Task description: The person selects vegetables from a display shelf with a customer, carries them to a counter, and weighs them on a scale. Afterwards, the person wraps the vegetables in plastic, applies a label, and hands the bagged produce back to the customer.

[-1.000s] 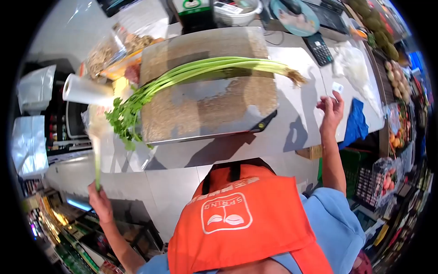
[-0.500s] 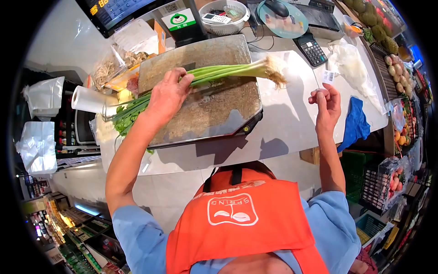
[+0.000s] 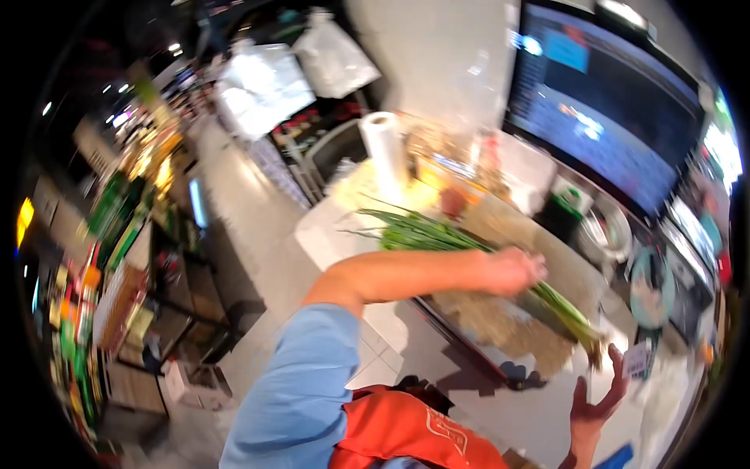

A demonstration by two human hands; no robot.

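And here are the long green stalks (image 3: 566,305), lying slantwise across the worn, flat platform (image 3: 476,314), leafy tops poking past its far left edge, pale rooty ends down by its right-hand edge. The left hand (image 3: 509,271) is right on them, mid-bunch, knuckles up, the arm reaching across from its blue sleeve (image 3: 293,383); it's all a blur there, and I can't tell whether those fingers pinch the stalks or only rest on them.

Over to the right hand (image 3: 598,400): thumb and forefinger well apart, near the roots, and at the forefinger's tip a small white label (image 3: 637,359)! There's dark print on it, too smeared to read.

Any other writing? The red apron (image 3: 414,430) shows part of a white outlined emblem, cropped and unreadable from here. The big monitor (image 3: 605,102) glows blue with a lighter patch near the top, its text lost in the blur. Beneath it, a green and white sign (image 3: 573,202), wording just as fuzzy. The orange package (image 3: 449,181) behind the platform gives no legible brand either, and beside it the white roll (image 3: 384,152) stands upright, plain as can be. Bright packages on the shelves (image 3: 144,293), far left: names all smudged.
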